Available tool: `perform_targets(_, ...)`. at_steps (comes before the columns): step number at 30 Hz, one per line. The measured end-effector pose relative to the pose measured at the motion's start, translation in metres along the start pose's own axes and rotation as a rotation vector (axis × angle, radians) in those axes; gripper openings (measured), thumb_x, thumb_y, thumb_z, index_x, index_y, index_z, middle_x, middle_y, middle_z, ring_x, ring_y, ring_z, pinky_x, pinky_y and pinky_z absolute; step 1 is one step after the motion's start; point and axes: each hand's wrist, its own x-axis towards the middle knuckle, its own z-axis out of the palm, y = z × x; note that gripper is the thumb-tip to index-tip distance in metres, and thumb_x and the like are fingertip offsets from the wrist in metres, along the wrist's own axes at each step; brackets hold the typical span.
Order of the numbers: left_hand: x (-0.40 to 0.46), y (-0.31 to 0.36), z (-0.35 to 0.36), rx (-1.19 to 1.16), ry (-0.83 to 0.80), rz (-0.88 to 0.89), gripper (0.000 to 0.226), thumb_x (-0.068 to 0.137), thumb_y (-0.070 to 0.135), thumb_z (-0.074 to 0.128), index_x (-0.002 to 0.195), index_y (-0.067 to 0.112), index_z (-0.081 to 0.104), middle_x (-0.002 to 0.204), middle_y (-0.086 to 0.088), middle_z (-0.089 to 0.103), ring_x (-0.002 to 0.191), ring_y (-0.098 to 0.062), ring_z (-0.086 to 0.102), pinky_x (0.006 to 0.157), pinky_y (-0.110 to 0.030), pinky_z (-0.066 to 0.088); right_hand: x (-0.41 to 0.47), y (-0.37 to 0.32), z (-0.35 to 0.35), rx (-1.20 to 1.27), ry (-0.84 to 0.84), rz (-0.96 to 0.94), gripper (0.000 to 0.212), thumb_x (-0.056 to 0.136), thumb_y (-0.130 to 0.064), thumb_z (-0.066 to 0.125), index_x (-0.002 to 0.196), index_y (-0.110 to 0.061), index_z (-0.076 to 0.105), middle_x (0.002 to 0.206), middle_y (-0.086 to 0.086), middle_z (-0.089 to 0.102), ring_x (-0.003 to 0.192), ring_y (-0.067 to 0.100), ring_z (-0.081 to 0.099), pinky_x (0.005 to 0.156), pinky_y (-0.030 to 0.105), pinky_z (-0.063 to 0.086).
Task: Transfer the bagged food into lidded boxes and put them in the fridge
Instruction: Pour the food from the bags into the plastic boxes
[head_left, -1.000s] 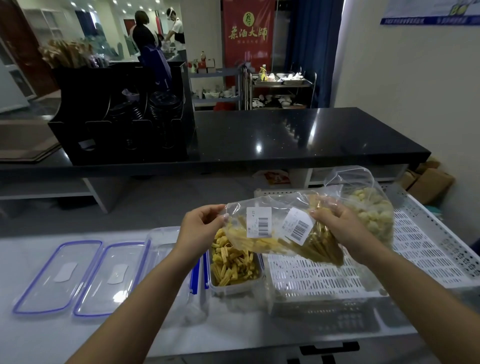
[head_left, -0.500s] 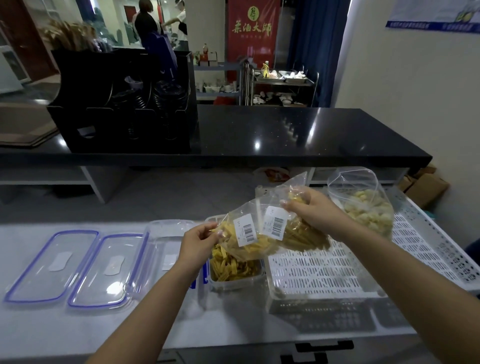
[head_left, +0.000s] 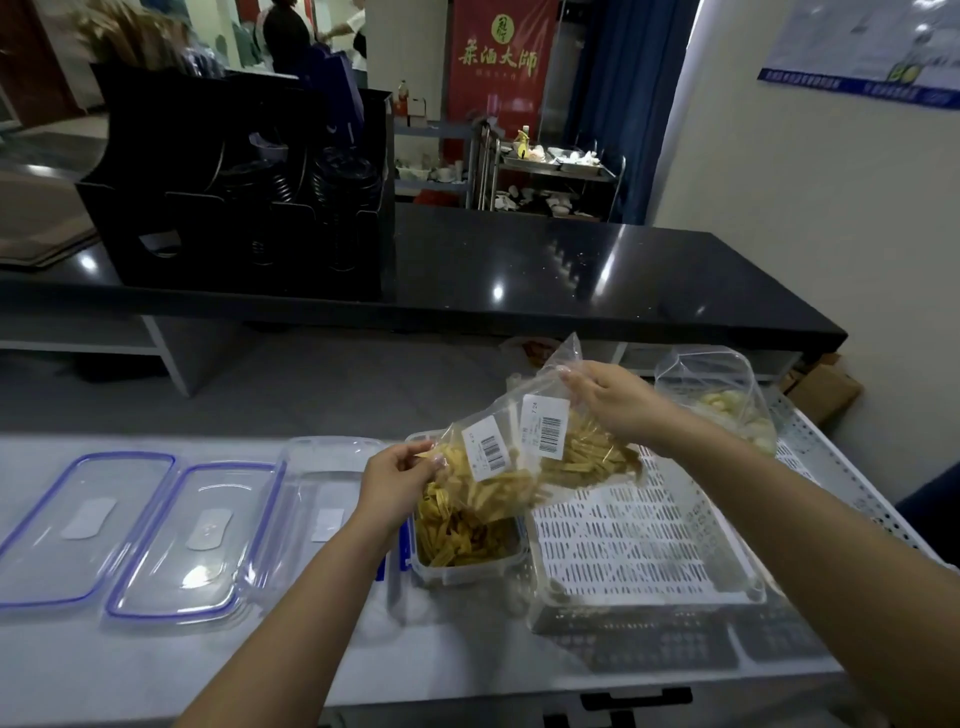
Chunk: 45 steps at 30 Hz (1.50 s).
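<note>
A pale grey bench (head_left: 156, 670) runs along the near edge of the view, with a glossy black counter (head_left: 571, 275) behind and above it. At the bench's right end sits a white perforated crate (head_left: 623, 551), and in the crate's far right corner stands an open clear bag of pale chunks (head_left: 727, 405). Two clear lids with blue seals (head_left: 130, 535) lie flat side by side at the bench's left end; beside them is an empty clear box (head_left: 322, 488). Between that box and the crate sits a clear box (head_left: 467, 551), about half full of yellow strips. Tilted above this box is a clear bag of yellow strips (head_left: 524, 467) with two barcode labels, its lower end over the box. The left hand (head_left: 395, 483) pinches the bag's lower end; the right hand (head_left: 613, 400) grips its raised upper end, fingers closed on the plastic.
</note>
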Motion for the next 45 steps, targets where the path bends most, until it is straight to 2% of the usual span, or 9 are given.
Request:
perform_targets(4, 0.0, 0.007, 0.001, -0.02, 0.0, 0.025, 0.017, 0.09, 0.015, 0.066, 0.102, 0.027, 0.069, 0.09, 0.001, 0.075, 0.081, -0.012, 0.073, 0.064, -0.024, 0.058, 0.004, -0.004, -0.004, -0.017, 0.02, -0.017, 0.031, 0.102, -0.045, 0.035, 0.099, -0.028, 0.061, 0.097, -0.006, 0.064, 0.092, 0.01, 0.06, 0.078, 0.029, 0.047)
perform_targets(8, -0.002, 0.019, -0.001, -0.054, -0.029, 0.05, 0.014, 0.091, 0.017, 0.066, 0.103, 0.023, 0.069, 0.091, -0.001, 0.075, 0.082, -0.014, 0.073, 0.065, -0.026, 0.058, 0.003, -0.002, -0.009, 0.001, 0.057, -0.026, 0.026, 0.101, -0.047, 0.035, 0.094, -0.034, 0.058, 0.085, -0.011, 0.06, 0.073, 0.001, 0.055, 0.064, 0.021, 0.04)
perform_targets(17, -0.012, 0.034, 0.001, 0.041, -0.086, 0.065, 0.016, 0.092, 0.016, 0.063, 0.107, 0.016, 0.069, 0.093, -0.001, 0.073, 0.076, -0.009, 0.071, 0.059, -0.017, 0.053, -0.015, 0.025, -0.011, 0.106, 0.065, 0.078, 0.04, 0.101, -0.048, 0.032, 0.125, -0.026, 0.055, 0.106, 0.001, 0.063, 0.091, 0.019, 0.064, 0.058, 0.031, 0.054)
perform_targets(21, -0.021, 0.041, 0.006, 0.032, -0.113, 0.059, 0.016, 0.092, 0.015, 0.063, 0.107, 0.014, 0.069, 0.093, -0.005, 0.073, 0.081, -0.018, 0.071, 0.063, -0.02, 0.054, -0.022, 0.034, -0.016, 0.164, 0.086, 0.083, 0.038, 0.101, -0.046, 0.032, 0.121, -0.024, 0.057, 0.104, -0.002, 0.064, 0.094, 0.015, 0.063, 0.072, 0.035, 0.055)
perform_targets(25, -0.032, 0.048, 0.008, 0.008, -0.154, 0.065, 0.011, 0.092, 0.013, 0.063, 0.1, 0.016, 0.07, 0.082, -0.001, 0.075, 0.071, -0.012, 0.072, 0.06, -0.019, 0.054, -0.03, 0.039, -0.025, 0.171, 0.108, 0.074, 0.036, 0.102, -0.045, 0.032, 0.109, -0.024, 0.061, 0.094, -0.008, 0.066, 0.084, 0.005, 0.062, 0.063, 0.024, 0.048)
perform_targets(35, -0.055, 0.048, 0.011, 0.019, -0.142, 0.052, 0.013, 0.091, 0.011, 0.064, 0.094, 0.022, 0.071, 0.081, -0.001, 0.075, 0.073, -0.016, 0.072, 0.059, -0.022, 0.056, -0.038, 0.054, -0.025, 0.227, 0.083, 0.054, 0.028, 0.101, -0.044, 0.036, 0.096, -0.034, 0.062, 0.088, -0.006, 0.068, 0.079, 0.01, 0.068, 0.065, 0.028, 0.054)
perform_targets(39, -0.064, 0.045, 0.013, 0.01, -0.109, 0.043, 0.012, 0.091, 0.009, 0.064, 0.096, 0.018, 0.07, 0.082, -0.003, 0.075, 0.072, -0.016, 0.072, 0.058, -0.023, 0.056, -0.037, 0.062, -0.023, 0.296, 0.035, 0.066, 0.025, 0.101, -0.045, 0.037, 0.102, -0.036, 0.06, 0.101, -0.002, 0.067, 0.091, 0.021, 0.069, 0.077, 0.047, 0.058)
perform_targets(42, -0.072, 0.044, 0.017, 0.025, -0.083, 0.064, 0.013, 0.09, 0.009, 0.064, 0.095, 0.019, 0.07, 0.083, -0.005, 0.074, 0.072, -0.017, 0.071, 0.059, -0.024, 0.056, -0.038, 0.067, -0.02, 0.393, -0.005, 0.106, 0.026, 0.101, -0.045, 0.038, 0.114, -0.032, 0.056, 0.103, 0.008, 0.066, 0.075, 0.026, 0.073, 0.061, 0.044, 0.06)
perform_targets(45, -0.077, 0.043, 0.022, 0.069, -0.033, 0.079, 0.013, 0.091, 0.009, 0.063, 0.094, 0.021, 0.07, 0.085, -0.004, 0.074, 0.075, -0.017, 0.071, 0.058, -0.022, 0.056, -0.039, 0.073, -0.013, 0.407, -0.009, 0.115, 0.024, 0.101, -0.044, 0.038, 0.108, -0.031, 0.058, 0.105, 0.01, 0.064, 0.074, 0.026, 0.073, 0.059, 0.044, 0.061)
